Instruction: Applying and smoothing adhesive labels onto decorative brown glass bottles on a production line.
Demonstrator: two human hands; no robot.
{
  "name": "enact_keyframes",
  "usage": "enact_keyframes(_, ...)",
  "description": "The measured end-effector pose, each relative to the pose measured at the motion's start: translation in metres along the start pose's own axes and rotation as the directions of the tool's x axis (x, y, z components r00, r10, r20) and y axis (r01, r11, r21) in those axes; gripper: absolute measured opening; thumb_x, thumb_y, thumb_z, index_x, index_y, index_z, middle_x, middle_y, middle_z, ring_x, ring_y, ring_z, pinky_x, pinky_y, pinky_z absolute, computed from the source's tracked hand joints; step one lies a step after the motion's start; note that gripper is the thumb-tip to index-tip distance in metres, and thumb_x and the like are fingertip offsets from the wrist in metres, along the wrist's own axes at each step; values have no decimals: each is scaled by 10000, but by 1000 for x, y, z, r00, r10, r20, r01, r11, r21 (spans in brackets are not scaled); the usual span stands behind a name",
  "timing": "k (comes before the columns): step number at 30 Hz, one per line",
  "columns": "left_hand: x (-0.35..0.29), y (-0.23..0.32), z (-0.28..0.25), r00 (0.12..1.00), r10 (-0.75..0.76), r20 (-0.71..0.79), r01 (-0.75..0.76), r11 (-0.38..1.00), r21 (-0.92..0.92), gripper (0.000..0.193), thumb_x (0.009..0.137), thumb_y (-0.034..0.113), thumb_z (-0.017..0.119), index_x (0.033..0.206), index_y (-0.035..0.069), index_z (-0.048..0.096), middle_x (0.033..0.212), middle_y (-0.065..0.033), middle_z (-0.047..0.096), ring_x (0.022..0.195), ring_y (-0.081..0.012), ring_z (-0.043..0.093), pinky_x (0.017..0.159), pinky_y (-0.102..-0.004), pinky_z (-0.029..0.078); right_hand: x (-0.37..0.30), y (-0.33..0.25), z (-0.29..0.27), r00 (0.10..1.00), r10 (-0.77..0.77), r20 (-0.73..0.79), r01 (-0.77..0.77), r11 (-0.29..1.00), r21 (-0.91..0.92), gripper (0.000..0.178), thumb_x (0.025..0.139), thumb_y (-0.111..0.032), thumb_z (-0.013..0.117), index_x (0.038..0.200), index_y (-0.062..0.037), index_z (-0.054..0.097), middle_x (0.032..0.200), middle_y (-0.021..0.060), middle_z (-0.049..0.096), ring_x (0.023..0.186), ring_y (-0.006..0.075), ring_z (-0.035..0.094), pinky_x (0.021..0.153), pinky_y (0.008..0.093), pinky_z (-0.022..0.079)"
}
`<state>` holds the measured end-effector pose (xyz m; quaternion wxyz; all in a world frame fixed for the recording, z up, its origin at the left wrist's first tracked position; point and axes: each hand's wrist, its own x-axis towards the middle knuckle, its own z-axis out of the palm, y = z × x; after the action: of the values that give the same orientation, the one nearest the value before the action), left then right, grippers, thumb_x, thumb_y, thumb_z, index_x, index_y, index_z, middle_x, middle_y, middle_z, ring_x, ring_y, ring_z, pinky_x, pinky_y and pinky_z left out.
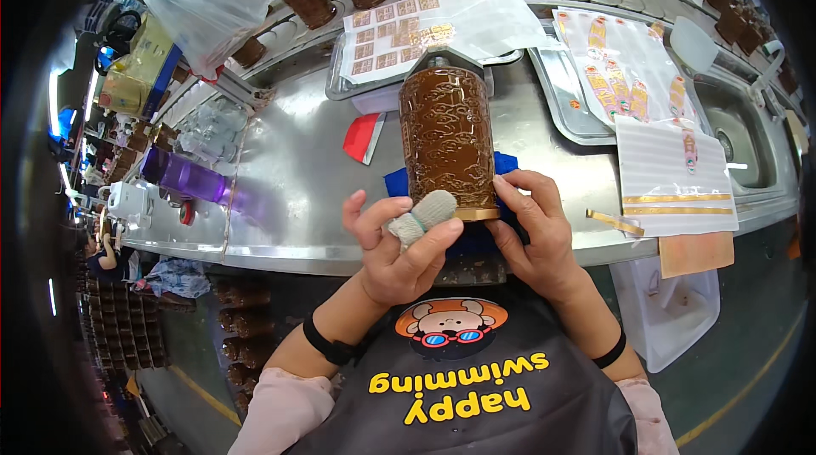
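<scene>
Purple bottle [183, 174]: at the left of the bench [297, 234], well apart from the hands, perhaps to leave room.
Left hand [398, 268]: fingers parted, half-curled, one in a grey knit cover [433, 210], likely padding; contact unclear.
Brown jar [446, 140]: mid-bench, gold-rimmed base toward the wearer, apparently cushioned by a blue support [507, 164].
Right hand [540, 238]: thumb and forefinger apart at the jar's base, seemingly steadying it; firmness cannot be told.
Gold strips [676, 198]: on a white sheet [650, 162], likely for easy reach.
</scene>
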<state>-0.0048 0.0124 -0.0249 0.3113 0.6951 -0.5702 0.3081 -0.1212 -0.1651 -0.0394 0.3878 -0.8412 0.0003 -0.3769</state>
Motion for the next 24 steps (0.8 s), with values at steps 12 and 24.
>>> enact_keyframes(12,15,2,0,976,204,73,-198,977,-79,246,782,113,688,1014,190,672,1048,-25,632,1053,-250,467,1061,-510,215,-1,2,1,1000,0,1,0,1000,30,506,728,34,696,1217,28,565,1111,174,551,1031,346,528,904,411,443)
enact_keyframes(24,11,5,-1,993,69,93,-71,997,17,246,825,171,679,1070,162,687,1100,-36,625,1060,-257,442,1065,-498,227,-1,2,1,1000,1,-2,-1,999,39,508,732,35,689,1223,26,558,1104,176,554,1021,341,533,898,404,443)
